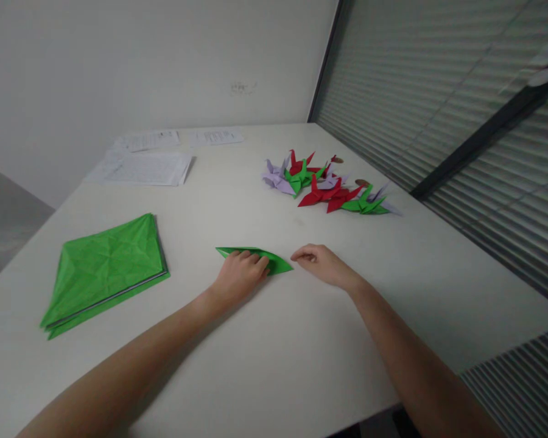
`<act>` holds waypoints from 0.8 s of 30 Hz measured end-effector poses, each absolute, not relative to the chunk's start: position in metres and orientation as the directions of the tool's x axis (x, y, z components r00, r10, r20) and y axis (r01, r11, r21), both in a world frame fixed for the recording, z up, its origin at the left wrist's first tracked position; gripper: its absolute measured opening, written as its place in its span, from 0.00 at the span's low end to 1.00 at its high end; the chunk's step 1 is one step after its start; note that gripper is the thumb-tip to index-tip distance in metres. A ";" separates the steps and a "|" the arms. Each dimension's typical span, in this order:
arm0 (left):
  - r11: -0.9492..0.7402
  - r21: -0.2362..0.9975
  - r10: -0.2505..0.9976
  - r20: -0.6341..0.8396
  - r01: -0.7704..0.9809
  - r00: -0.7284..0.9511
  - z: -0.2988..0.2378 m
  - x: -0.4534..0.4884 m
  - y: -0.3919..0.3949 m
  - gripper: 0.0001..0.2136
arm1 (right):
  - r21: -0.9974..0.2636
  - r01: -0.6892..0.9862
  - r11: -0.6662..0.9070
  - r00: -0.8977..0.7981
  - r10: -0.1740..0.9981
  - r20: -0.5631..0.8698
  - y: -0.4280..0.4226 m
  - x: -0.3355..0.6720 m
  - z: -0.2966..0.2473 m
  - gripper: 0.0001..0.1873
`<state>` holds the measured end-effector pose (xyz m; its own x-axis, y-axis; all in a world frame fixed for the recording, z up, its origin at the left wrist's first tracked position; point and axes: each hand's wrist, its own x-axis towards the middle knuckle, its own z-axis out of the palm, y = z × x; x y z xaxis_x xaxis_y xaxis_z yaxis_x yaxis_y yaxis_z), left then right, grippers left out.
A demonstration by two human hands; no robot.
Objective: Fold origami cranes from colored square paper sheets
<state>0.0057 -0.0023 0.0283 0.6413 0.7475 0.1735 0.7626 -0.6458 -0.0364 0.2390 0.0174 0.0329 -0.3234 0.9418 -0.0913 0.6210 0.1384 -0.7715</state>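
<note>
A folded piece of green origami paper point(279, 264) lies on the white table, long and narrow with a pointed tip at either end. Over its middle is my left hand point(242, 269), closed, with curled fingers gripping and pressing the paper down. Part of the folds is hidden under those fingers. Just beyond the paper's right tip, my right hand point(318, 263) rests by the tabletop with thumb and fingers drawn together. It looks apart from the paper, and nothing shows in its pinch.
To the left lies a stack of creased green paper sheets point(112, 258). Several folded paper cranes point(319, 191) in red, green and lilac are grouped at the back right. Printed papers point(148, 167) lie at the back left. Window blinds point(415, 91) border the table's right side.
</note>
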 end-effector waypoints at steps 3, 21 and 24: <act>-0.651 -0.029 0.743 0.183 0.759 0.644 0.028 0.006 -0.003 0.07 | -0.724 0.667 0.178 -0.309 0.950 -0.051 0.013 0.230 0.028 0.07; -0.905 -0.001 0.361 0.530 0.426 0.767 0.016 -0.010 0.005 0.10 | -0.450 0.865 0.223 -0.204 0.975 0.092 0.016 0.236 0.022 0.08; -0.922 -0.067 0.296 0.515 0.382 0.805 0.018 -0.006 0.001 0.10 | -0.499 0.830 0.250 -0.233 0.968 0.097 0.018 0.240 0.018 0.08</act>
<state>-0.0058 0.0007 0.0181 0.8048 0.2959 0.5146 0.3815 -0.9220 -0.0666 0.2396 0.0185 0.0183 -0.2328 0.9676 0.0975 0.8296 0.2499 -0.4993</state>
